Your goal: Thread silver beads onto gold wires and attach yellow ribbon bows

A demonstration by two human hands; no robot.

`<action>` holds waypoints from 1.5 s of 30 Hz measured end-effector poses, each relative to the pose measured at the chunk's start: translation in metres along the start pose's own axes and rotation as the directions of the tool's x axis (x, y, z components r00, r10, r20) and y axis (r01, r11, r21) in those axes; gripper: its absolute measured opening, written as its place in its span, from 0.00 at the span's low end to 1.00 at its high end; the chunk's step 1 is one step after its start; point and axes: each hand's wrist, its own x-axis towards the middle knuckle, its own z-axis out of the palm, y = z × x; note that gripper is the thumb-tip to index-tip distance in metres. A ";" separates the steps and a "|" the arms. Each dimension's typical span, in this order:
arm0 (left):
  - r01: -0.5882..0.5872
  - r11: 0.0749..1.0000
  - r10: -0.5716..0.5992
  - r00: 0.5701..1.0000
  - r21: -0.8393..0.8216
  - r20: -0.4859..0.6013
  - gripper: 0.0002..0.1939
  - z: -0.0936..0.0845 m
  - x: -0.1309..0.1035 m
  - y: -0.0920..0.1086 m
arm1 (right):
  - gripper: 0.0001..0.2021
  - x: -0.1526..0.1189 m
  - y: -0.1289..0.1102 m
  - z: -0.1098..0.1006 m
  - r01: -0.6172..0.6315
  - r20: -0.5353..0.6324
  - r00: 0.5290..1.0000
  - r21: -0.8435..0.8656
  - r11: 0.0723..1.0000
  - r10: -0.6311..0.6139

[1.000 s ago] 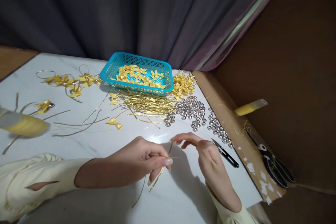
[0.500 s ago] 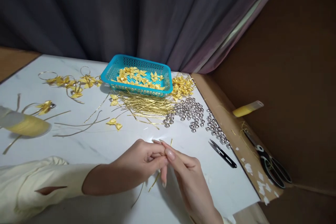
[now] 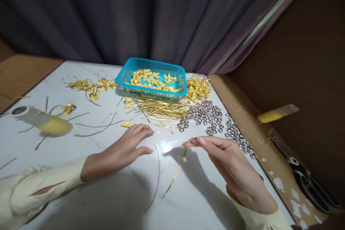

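Observation:
My left hand (image 3: pixel 126 149) is over the white table, thumb and fingers apart with nothing between them, just below a yellow bow (image 3: pixel 126 124). To the right, my right hand (image 3: pixel 223 154) pinches the upper end of a gold wire (image 3: pixel 175 176), which hangs down and to the left. A thin brown wire (image 3: pixel 158 176) lies between the hands. Beyond them are a bundle of gold wires (image 3: pixel 163 109) and a pile of silver beads (image 3: pixel 206 113).
A blue basket (image 3: pixel 153 91) of yellow bows stands at the back, with more bows (image 3: pixel 198 88) on its right. A yellow thread spool (image 3: pixel 56 125) is at left. Large scissors (image 3: pixel 304 176) and another spool (image 3: pixel 277 114) lie at right.
My hands have moved apart, the left one opening and the right one keeping the gold wire. The view has shifted, and the black snips are out of sight.

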 end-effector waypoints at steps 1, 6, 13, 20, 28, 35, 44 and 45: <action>-0.010 1.000 0.010 1.000 0.015 0.010 0.17 0.002 0.001 -0.003 | 0.12 0.005 -0.001 -0.002 0.004 0.043 0.999 -0.024 1.000 -0.003; -0.043 0.997 0.038 0.997 0.072 0.062 0.16 0.002 0.001 0.001 | 0.13 0.022 0.005 -0.005 0.036 0.170 0.985 -0.043 0.998 -0.028; -0.064 0.949 0.043 0.996 0.309 0.076 0.26 -0.001 -0.009 -0.007 | 0.12 0.032 0.013 -0.017 0.022 0.152 0.988 0.015 1.000 -0.024; -0.222 0.858 0.181 0.975 0.464 0.132 0.30 0.015 0.015 0.010 | 0.10 0.028 0.009 -0.023 0.019 0.116 0.993 0.081 0.996 -0.029; -0.312 0.814 0.260 0.950 0.489 0.174 0.30 0.021 0.015 0.017 | 0.08 0.036 0.008 -0.046 0.103 -0.117 0.989 0.150 0.983 -0.086; -0.423 0.765 0.336 0.906 0.487 0.259 0.28 0.020 0.025 0.021 | 0.08 0.019 0.001 -0.058 0.243 0.034 0.966 0.223 0.944 -0.257; -0.558 0.811 0.559 0.828 0.177 0.044 0.19 0.004 0.042 0.031 | 0.07 0.019 0.003 -0.055 0.269 0.165 0.935 0.254 0.929 -0.315; -0.595 0.789 0.603 0.798 0.155 -0.007 0.18 0.004 0.037 0.033 | 0.07 0.019 0.003 -0.056 0.273 0.159 0.934 0.260 0.926 -0.320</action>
